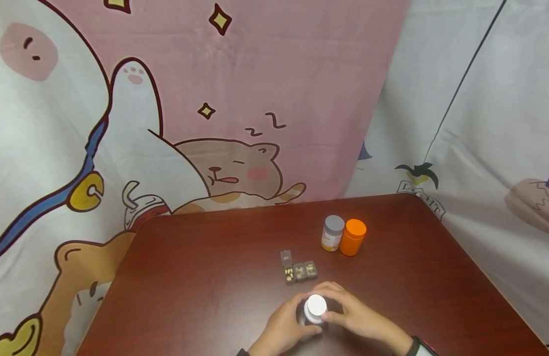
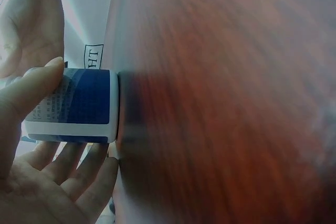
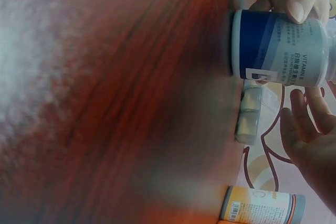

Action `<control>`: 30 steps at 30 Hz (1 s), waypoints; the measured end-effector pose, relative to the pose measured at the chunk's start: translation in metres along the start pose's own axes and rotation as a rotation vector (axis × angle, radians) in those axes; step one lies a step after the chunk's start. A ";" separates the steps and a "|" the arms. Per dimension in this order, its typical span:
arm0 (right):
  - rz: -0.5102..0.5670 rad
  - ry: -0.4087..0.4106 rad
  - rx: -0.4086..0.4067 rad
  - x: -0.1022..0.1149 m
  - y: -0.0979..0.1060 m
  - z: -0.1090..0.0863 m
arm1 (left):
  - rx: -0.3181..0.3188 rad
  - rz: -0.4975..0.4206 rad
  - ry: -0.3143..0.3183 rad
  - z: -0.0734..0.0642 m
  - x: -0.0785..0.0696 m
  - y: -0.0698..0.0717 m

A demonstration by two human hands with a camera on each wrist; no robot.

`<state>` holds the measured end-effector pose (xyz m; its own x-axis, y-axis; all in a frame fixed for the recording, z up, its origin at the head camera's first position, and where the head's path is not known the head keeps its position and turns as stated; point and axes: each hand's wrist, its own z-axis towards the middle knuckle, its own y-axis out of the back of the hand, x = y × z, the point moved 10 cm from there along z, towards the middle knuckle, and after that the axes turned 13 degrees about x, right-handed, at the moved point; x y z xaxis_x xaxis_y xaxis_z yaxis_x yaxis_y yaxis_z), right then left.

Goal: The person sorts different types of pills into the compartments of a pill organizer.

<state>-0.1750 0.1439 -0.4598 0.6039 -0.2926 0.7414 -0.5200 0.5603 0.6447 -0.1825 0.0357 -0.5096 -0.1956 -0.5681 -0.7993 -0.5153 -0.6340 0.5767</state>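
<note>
A vitamin B bottle (image 1: 316, 307), with a white cap and a blue and white label, stands upright near the table's front. My left hand (image 1: 283, 321) grips its body, thumb on the near side and fingers on the other. At the cap, my right hand (image 1: 356, 314) pinches with the thumb on the near right and a finger curving behind; its other fingers (image 3: 302, 114) extend beside the bottle. The cap is mostly cut off in the right wrist view. Just beyond the hands lies a small clear pill organizer (image 1: 299, 272), one lid raised, with pale pills inside.
Farther back on the brown table (image 1: 203, 277) stand a grey-capped bottle (image 1: 332, 233) and an orange bottle (image 1: 352, 238), side by side. A cartoon-printed cloth (image 1: 301, 74) hangs behind the table's back edge.
</note>
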 end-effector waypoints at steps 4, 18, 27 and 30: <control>-0.005 -0.012 -0.013 -0.003 0.000 -0.002 | 0.000 -0.003 0.000 0.000 0.000 0.000; -0.026 -0.086 -0.143 -0.008 0.003 -0.006 | -0.024 0.019 -0.007 0.000 0.000 0.002; 0.021 -0.103 -0.128 -0.009 0.001 -0.007 | -0.011 0.009 -0.004 0.000 0.000 0.001; -0.023 -0.134 -0.158 -0.007 0.004 -0.007 | -0.014 0.007 -0.009 0.000 -0.001 0.001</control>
<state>-0.1770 0.1532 -0.4639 0.5229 -0.4012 0.7521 -0.3998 0.6638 0.6321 -0.1827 0.0353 -0.5078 -0.2067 -0.5680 -0.7967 -0.5023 -0.6372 0.5846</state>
